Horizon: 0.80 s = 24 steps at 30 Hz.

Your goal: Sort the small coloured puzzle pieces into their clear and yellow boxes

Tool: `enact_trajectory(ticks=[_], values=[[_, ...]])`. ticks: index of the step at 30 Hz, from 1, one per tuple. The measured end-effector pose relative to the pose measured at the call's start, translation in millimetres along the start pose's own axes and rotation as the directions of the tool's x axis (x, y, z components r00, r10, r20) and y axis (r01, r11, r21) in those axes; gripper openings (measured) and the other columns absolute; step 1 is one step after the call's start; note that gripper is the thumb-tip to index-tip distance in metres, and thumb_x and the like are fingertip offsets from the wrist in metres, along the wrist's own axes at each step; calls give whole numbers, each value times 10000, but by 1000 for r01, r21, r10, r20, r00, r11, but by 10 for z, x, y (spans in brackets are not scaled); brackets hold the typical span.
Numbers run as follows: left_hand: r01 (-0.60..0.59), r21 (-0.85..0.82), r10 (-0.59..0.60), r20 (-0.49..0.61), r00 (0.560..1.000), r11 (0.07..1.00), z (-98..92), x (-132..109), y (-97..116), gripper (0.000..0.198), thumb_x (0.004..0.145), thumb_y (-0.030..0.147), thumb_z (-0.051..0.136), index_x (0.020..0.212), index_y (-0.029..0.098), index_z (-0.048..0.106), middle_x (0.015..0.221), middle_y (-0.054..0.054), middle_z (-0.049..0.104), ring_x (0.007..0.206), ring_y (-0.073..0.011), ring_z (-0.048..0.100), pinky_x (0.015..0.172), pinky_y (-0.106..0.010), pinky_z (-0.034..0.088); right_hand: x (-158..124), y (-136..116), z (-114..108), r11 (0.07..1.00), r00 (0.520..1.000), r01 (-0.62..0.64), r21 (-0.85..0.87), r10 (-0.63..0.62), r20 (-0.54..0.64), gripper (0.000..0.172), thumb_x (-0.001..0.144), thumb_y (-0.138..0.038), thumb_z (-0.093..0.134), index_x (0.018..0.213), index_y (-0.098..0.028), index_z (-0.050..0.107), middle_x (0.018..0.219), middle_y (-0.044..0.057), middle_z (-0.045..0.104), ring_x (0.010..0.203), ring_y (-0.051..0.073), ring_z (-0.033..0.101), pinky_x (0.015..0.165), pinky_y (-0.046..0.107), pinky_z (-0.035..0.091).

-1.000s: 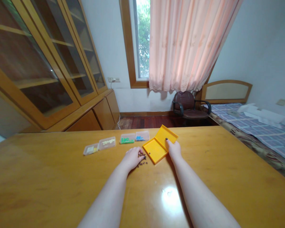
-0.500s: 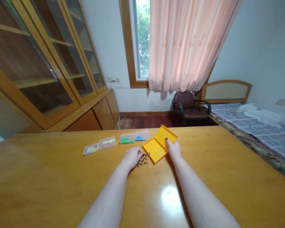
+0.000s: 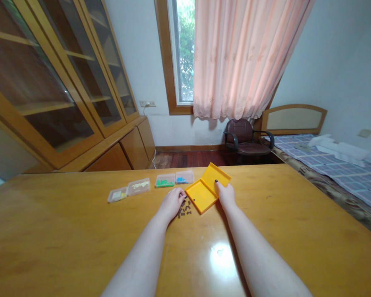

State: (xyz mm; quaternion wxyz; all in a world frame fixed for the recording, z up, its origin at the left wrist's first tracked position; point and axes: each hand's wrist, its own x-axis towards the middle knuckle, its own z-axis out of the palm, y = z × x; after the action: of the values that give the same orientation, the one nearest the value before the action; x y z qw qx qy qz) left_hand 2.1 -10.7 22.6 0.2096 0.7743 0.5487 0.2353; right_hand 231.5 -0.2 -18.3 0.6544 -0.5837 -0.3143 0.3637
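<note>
Both bare forearms [image 3: 142, 255] run in from the lower edge, which cuts them off; between them the worktop [image 3: 191, 255] carries a patch of glare; beyond it, a scatter of small brown pieces [image 3: 188, 212] lies just beside the left hand [image 3: 171, 204], whose fingers are drawn together at the tips; a dark spot shows there, and I cannot tell whether it is a pinched piece or a dark nail; whatever lies under the palm is hidden.

The yellow box [image 3: 204, 199] lies open to the right of the scatter, its lid [image 3: 213, 171] tilted up; the right hand [image 3: 227, 194] grips the lid's side, thumb pressed to the inner face, the other fingers out of sight behind; one dark piece [image 3: 194, 200] rests inside the box near its left corner; judging by that, the work looks barely begun, with one piece in and many outside.

Farther off, a green-filled tray [image 3: 172, 177], a blue-filled tray [image 3: 191, 175], a cream-filled tray [image 3: 137, 191] and a leftmost tray [image 3: 111, 197] stand along the worktop; their contents are too small to separate; the worktop's far edge hides the base of a chair [image 3: 239, 132].
</note>
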Motion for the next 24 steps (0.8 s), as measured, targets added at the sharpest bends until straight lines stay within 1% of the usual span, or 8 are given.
enact_trajectory(ticks=[3, 7, 10, 13, 17, 19, 22, 24], values=[[-12, -21, 11, -36, 999, 1000, 0, -5, 63, 69, 812, 196, 485, 809, 189, 554, 863, -32, 604, 847, -170, 546, 779, -279, 423, -5, -3, 5, 1000, 1000, -4, -1, 4, -10, 372, 647, -370, 652, 916, -113, 655, 960, 123, 699, 856, 246, 672, 692, 294, 542], [-38, -38, 35, -64, 997, 999, 29, -19, 151, 81, 820, 206, 480, 823, 187, 558, 874, -34, 607, 851, -170, 552, 780, -281, 431, -14, -19, 8, 1000, 1000, -1, -8, 1, -12, 364, 642, -365, 658, 907, -116, 655, 960, 123, 699, 869, 249, 668, 698, 295, 542], [-61, -34, 59, -65, 996, 998, 33, -31, 168, 116, 823, 210, 483, 907, 189, 560, 931, -39, 617, 890, -167, 559, 807, -279, 426, -23, -38, 9, 1000, 1000, 3, 0, -3, 0, 358, 645, -364, 651, 902, -115, 653, 969, 125, 696, 871, 250, 667, 710, 303, 540], [-70, 68, 72, -35, 997, 995, 4, -52, 140, 184, 802, 232, 532, 979, 192, 557, 997, -48, 618, 952, -185, 549, 851, -300, 404, -28, -51, 8, 1000, 1000, 0, -1, 0, 0, 356, 646, -364, 647, 897, -111, 652, 969, 128, 695, 864, 252, 667, 721, 315, 539], [-94, 216, 79, 79, 994, 972, -16, -86, 125, 139, 777, 259, 579, 908, 214, 597, 961, -35, 627, 950, -204, 542, 844, -311, 387, -23, -49, 4, 1000, 1000, -6, 10, 6, 4, 365, 645, -367, 650, 907, -112, 652, 974, 126, 695, 860, 250, 668, 717, 315, 541], [-95, 246, 67, 119, 991, 965, 4, -95, 147, 124, 775, 254, 583, 892, 222, 609, 958, -32, 626, 956, -205, 539, 844, -308, 379, -17, -43, 4, 1000, 1000, -4, 10, 4, 0, 358, 641, -365, 655, 897, -114, 655, 962, 123, 698, 859, 250, 668, 712, 309, 542], [-65, 267, 33, 123, 992, 962, 51, -93, 186, 120, 779, 254, 583, 888, 216, 613, 967, -43, 627, 957, -206, 541, 838, -306, 372, -12, -40, 9, 1000, 1000, -11, 4, 11, -20, 346, 630, -358, 661, 878, -116, 662, 936, 119, 705, 856, 254, 669, 710, 307, 543], [-69, 262, 37, 126, 991, 962, 72, -85, 197, 95, 789, 257, 574, 865, 215, 612, 949, -46, 631, 933, -200, 548, 818, -300, 372, -13, -44, 13, 1000, 1000, -13, 7, 13, -25, 346, 630, -355, 660, 879, -116, 664, 929, 118, 706, 853, 256, 669, 713, 314, 542]])
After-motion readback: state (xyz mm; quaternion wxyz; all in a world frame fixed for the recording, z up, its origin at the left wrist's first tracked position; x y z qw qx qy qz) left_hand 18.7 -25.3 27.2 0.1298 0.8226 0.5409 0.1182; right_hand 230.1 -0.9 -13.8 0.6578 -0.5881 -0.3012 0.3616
